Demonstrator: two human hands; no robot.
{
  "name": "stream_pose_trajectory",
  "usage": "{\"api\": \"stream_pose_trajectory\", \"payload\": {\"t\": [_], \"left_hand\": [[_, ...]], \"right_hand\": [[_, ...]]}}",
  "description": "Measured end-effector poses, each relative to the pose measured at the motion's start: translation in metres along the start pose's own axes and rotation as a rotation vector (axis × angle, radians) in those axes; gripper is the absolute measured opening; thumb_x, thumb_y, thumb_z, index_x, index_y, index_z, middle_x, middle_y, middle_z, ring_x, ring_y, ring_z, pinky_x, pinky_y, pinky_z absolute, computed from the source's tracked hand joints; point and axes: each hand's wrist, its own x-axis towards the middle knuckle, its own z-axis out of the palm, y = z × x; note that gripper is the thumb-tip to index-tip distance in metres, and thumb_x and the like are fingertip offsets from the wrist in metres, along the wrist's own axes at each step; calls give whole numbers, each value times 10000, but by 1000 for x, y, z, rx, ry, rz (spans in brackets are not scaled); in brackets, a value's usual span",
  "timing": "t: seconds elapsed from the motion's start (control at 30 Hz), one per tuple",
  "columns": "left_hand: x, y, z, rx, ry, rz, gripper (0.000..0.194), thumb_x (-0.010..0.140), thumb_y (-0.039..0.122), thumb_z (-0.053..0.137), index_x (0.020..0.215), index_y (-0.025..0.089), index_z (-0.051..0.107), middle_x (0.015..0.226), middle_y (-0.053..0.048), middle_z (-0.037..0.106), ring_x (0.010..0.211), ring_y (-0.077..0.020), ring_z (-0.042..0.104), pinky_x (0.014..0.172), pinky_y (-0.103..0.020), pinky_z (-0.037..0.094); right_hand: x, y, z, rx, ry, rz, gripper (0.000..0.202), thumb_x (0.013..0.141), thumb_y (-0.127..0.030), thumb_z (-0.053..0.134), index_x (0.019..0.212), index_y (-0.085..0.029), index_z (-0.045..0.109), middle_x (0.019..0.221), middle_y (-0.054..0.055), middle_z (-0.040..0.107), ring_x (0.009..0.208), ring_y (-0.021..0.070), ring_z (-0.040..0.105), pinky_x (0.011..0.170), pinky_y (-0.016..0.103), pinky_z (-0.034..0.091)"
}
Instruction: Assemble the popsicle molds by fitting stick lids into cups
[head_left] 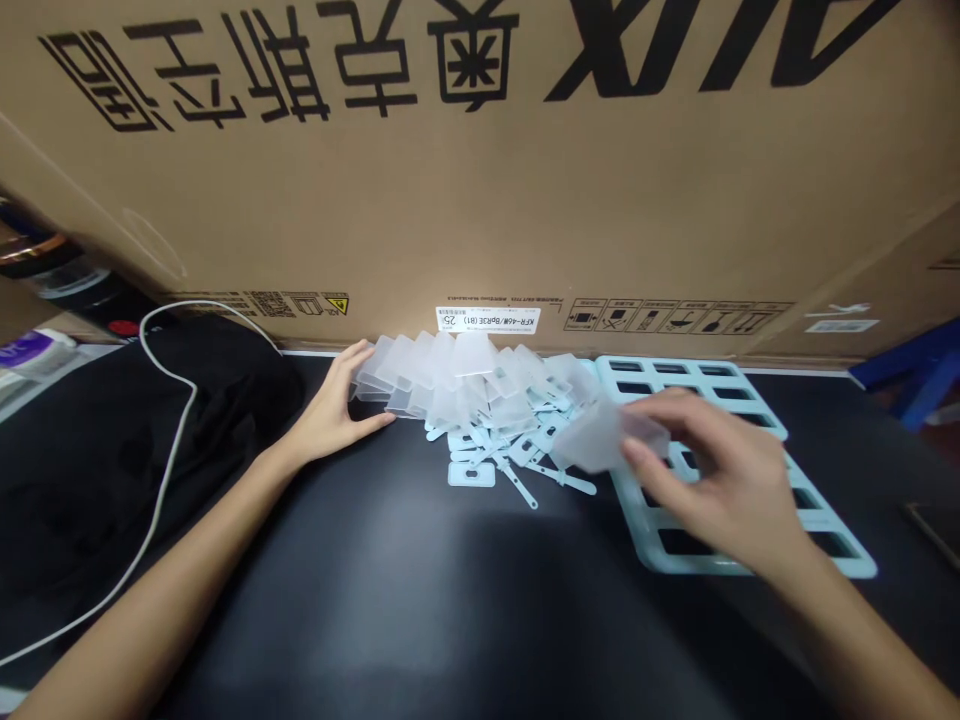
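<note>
My left hand (337, 405) rests with fingers and thumb apart around the left end of a pile of frosted plastic popsicle mold cups (420, 375). My right hand (712, 470) is raised on the right, thumb and fingers closed on a frosted mold cup (592, 440), which is blurred; whether it is a single cup I cannot tell. Under that hand lies a pale blue mold tray (637, 530) with rows of rectangular openings, partly hidden by it. Pale blue sticks (517, 483) and small slotted lids (471, 474) are scattered in front of the pile.
A large printed cardboard box (480, 200) stands upright behind the black tabletop (450, 610). To the left are a black cloth (210, 400), a white cable (169, 470) and a dark cylindrical container (82, 290). A blue frame part (915, 370) shows at the right.
</note>
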Motion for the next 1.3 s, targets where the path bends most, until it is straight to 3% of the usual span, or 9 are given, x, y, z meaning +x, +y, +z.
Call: {"api": "stream_pose_trajectory", "payload": {"t": [0.2,0.3,0.4,0.57,0.7,0.9,1.07,1.17,1.3], "left_hand": [[-13,-6,-8,-27,10,-48,1033,740,578,787,1542,250,224,1609,-162,260,1495,-362,270,1211,-570,282],[-18,-10,-13,-58,-5,-88,991,779,557,756,1548,239,218,1615,-166,247,1496,-357,272,1194,-551,324],[-22,-15,-19,-53,-20,-97,873,839,505,695,1541,234,254,1623,-157,239,1507,-352,246,1202,-572,287],[-28,-24,-24,70,-31,-148,576,878,413,575,1418,252,455,1593,-110,338,1459,-353,351,1162,-598,329],[-28,-21,-19,145,14,-202,515,871,350,531,1373,234,511,1502,-92,487,1367,-319,489,1138,-529,398],[-21,-12,-11,201,101,-225,375,951,378,466,1256,227,624,1394,-79,588,1299,-300,543,1129,-501,405],[-17,-6,-9,243,228,-347,411,948,445,464,1242,237,663,1170,-83,643,1074,-272,625,1007,-448,490],[-14,0,-9,190,208,-385,464,938,403,434,1337,226,592,1071,-62,672,894,-222,652,917,-390,527],[-10,4,-7,118,163,-429,492,930,386,427,1390,251,538,1037,-42,717,871,-221,678,874,-371,534]], "right_hand": [[-20,-26,22,294,-531,-17,156,905,-201,590,1054,-240,610,841,7,638,726,134,587,636,268,473],[-23,-26,27,315,-640,39,148,924,-239,576,1065,-235,616,860,6,629,746,128,580,657,265,472],[-22,-23,21,273,-723,80,247,891,-285,642,1134,-261,607,963,14,646,836,145,609,714,271,497],[-27,-10,6,150,-733,77,481,833,-292,701,1289,-305,550,1184,42,629,1046,199,608,867,323,518],[-32,7,8,9,-644,-16,322,926,-279,584,1248,-265,576,1162,72,637,1079,229,585,918,391,476],[-35,16,22,-257,-627,-112,148,965,-224,496,982,-202,641,939,68,648,876,220,576,795,392,418],[-37,11,23,-251,-627,-111,143,946,-197,496,945,-201,639,892,60,644,846,210,574,793,373,390],[-38,8,22,-208,-638,-98,153,935,-210,514,1027,-204,637,919,58,651,869,213,579,808,376,388],[-35,5,26,-271,-574,-106,204,969,-273,490,1089,-194,635,981,82,660,909,230,580,819,388,391]]}}
